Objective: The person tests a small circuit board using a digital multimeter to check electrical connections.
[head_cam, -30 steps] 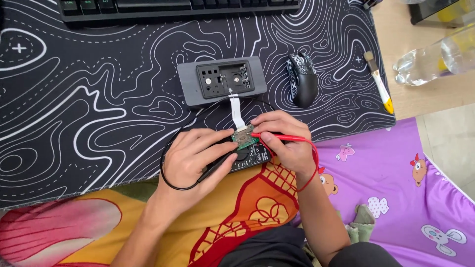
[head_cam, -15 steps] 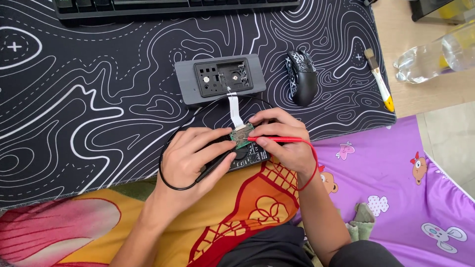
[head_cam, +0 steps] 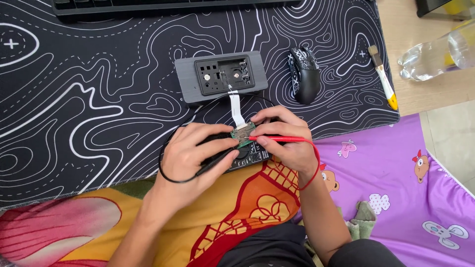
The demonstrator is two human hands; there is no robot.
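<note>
Board, small and green, is held at the near edge of the black patterned mat, above a black meter that is mostly hidden under the hands. A white ribbon runs from the board up to a grey case, which lies opened on the mat with its inner recess exposed.

The left hand is closed around a black probe, whose tip is pressed toward the board's left side. The right hand is pinched on a red probe, whose tip is laid against the board's right side. A black lead is looped out to the left, and a red one is curled round the right wrist.

As judged from the layout, the case has already been opened and the board drawn out on its ribbon; probing is under way, and reassembly is not yet done. The exact contact points cannot be made out.

Counted: one board, one ribbon, one case, two probes, one meter. Also seen are one mouse, one brush, one clear bottle and one keyboard at the top edge.
</note>
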